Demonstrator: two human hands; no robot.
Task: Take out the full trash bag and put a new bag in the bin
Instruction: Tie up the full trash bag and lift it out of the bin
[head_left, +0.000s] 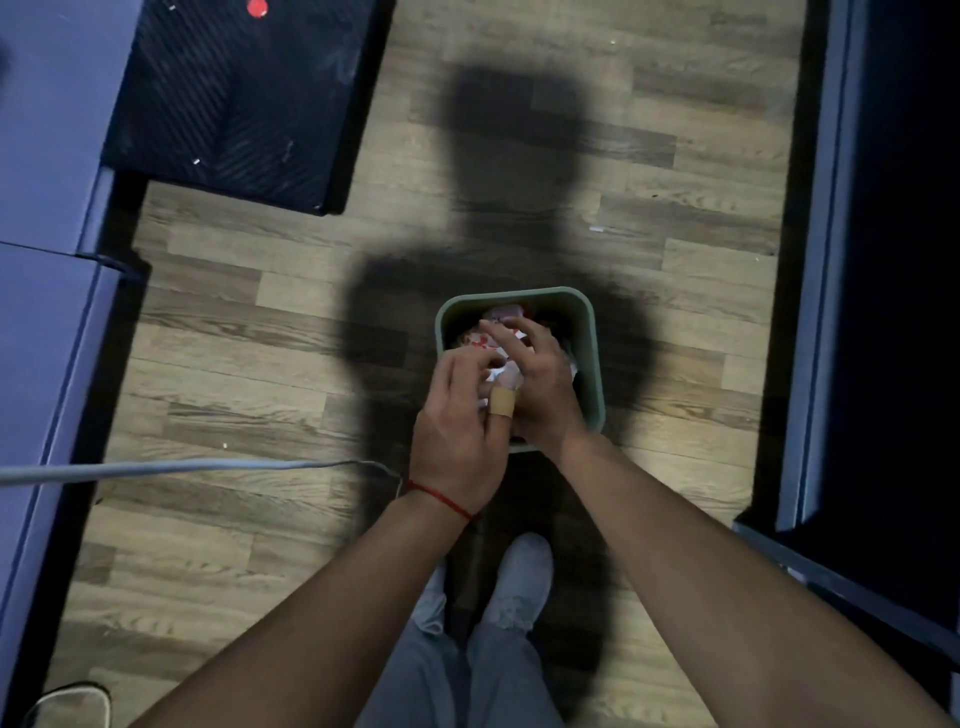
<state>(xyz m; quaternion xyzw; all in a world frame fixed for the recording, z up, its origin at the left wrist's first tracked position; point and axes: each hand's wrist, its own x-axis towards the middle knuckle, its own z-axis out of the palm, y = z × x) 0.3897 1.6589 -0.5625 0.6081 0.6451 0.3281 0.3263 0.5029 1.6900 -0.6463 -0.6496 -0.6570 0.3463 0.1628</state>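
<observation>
Head view, looking straight down. A small green bin (589, 332) with a rounded square mouth stands on the wood-plank floor (249, 322), just ahead of the person's feet in pale shoes (522, 577). The bin's mouth is packed with crumpled white and red waste (501, 316), which looks like paper or wrappers. Some of it carries red marks, but they are too blurred to read as a brand or any writing. The bag itself cannot be made out clearly among the waste and the dark gaps at the rim.

Both hands are over the bin's near half, close together and touching. The left hand (460, 436) has its fingers curled in towards the waste; a tan plaster (503, 401) wraps one of its fingers and a thin red string (441, 500) circles the wrist. The right hand (540, 379) lies over the middle of the opening with fingers spread and bent down onto the waste. Whether either hand has actually pinched anything cannot be told.

A grey cable (197, 467) runs along the floor from the left edge towards the left wrist. At the far left corner of the floor sits a black ribbed box (234, 98) with a red dot (256, 7) on top; no label is readable. Dark furniture (883, 260) lines the right edge.
</observation>
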